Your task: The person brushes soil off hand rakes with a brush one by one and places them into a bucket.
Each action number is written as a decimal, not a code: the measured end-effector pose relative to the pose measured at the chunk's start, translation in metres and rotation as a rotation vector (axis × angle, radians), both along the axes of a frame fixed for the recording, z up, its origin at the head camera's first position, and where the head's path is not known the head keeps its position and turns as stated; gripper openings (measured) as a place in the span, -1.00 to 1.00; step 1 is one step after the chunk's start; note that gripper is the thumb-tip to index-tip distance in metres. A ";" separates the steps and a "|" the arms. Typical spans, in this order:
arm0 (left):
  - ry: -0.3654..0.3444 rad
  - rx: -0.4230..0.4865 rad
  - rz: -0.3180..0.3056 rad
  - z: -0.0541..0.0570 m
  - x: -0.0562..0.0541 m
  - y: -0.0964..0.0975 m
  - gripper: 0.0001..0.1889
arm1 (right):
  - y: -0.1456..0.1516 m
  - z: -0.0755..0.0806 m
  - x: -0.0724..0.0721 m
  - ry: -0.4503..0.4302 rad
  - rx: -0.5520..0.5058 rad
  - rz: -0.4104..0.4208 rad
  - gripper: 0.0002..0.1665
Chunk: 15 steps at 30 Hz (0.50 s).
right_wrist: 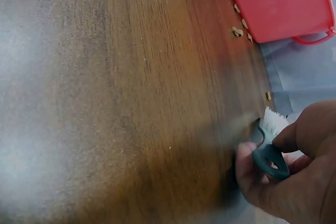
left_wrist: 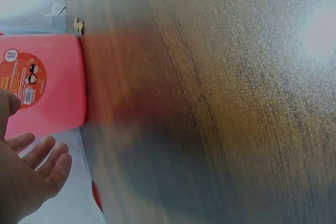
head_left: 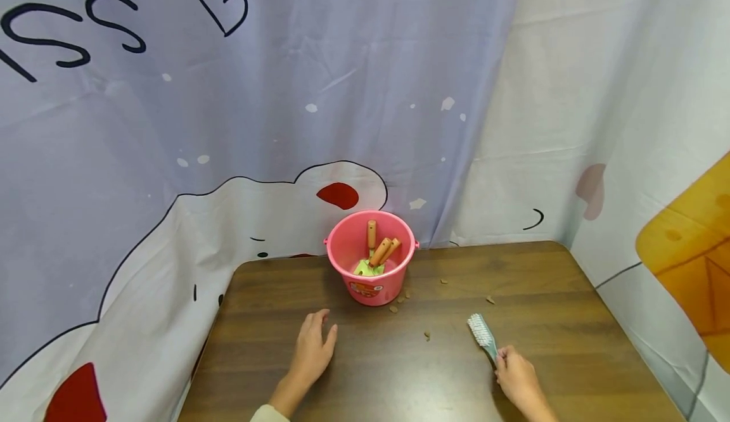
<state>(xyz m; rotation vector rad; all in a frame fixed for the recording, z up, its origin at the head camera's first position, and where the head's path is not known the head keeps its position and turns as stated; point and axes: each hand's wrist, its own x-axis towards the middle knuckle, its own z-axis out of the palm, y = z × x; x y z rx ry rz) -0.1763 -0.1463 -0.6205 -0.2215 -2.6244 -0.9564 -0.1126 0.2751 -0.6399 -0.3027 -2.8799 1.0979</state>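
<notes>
My right hand [head_left: 518,374] grips a brush [head_left: 485,338] by its teal handle, over the right side of the table. The white bristles [right_wrist: 274,120] point away from me, and a loop at the handle's end [right_wrist: 258,159] shows in the right wrist view. My left hand [head_left: 311,349] holds nothing; its fingers are loosely spread in front of and left of a pink bucket [head_left: 392,287]. Inside the bucket stand several tools with wooden handles [head_left: 379,252] and light green heads [head_left: 367,270], their lower ends partly hidden.
Small brown bits lie scattered on the wooden table [head_left: 399,371], some beside the bucket's base and one loose piece [head_left: 427,335] nearer the brush. The bucket stands at the back edge, close to a printed curtain [head_left: 274,92]. More curtain hangs along the right side.
</notes>
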 end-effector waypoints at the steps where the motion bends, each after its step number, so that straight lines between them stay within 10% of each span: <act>1: 0.001 0.001 0.001 0.000 0.001 0.000 -0.59 | 0.000 0.000 0.000 0.006 0.030 0.006 -0.88; 15: -0.063 -0.034 -0.023 -0.008 0.006 -0.003 -0.62 | -0.001 -0.006 -0.002 -0.023 0.215 0.101 -0.73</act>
